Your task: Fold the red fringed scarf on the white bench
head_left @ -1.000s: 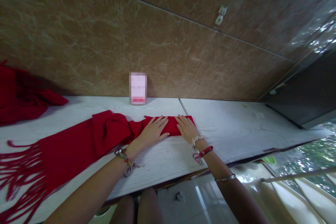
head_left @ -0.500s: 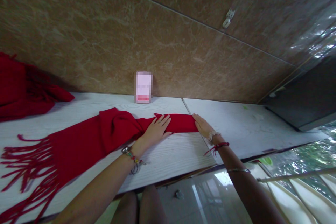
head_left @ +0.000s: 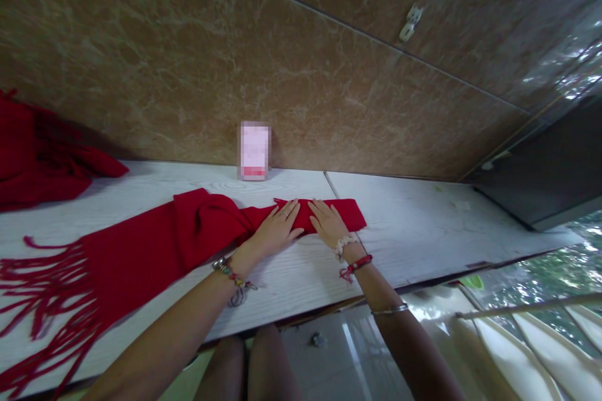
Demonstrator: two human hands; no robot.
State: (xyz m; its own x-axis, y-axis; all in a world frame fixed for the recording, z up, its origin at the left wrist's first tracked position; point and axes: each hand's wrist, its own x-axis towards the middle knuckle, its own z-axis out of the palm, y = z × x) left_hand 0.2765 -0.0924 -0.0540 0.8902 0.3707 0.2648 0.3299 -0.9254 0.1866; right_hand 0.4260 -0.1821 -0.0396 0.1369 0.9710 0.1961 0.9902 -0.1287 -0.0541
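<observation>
A long red scarf (head_left: pixel 141 250) with fringe at its left end lies across the white wooden table (head_left: pixel 423 225). Its right end is folded into a narrow strip ending near the table's middle seam. My left hand (head_left: pixel 275 229) lies flat on the folded strip, fingers stretched out and together. My right hand (head_left: pixel 329 223) rests flat beside it on the same strip, fingers open, a short way in from the scarf's right tip. Both wrists wear bracelets. A bunched fold of the scarf rises just left of my left hand.
A second red cloth (head_left: pixel 42 156) is heaped at the far left against the brown marble wall. A small pink card (head_left: pixel 254 151) leans on the wall behind my hands. A dark box (head_left: pixel 545 182) stands at the right. My knees show below the table's front edge.
My right hand slid out to the scarf's right tip half a second ago, then came back left beside my left hand. The left hand stayed on the scarf.
</observation>
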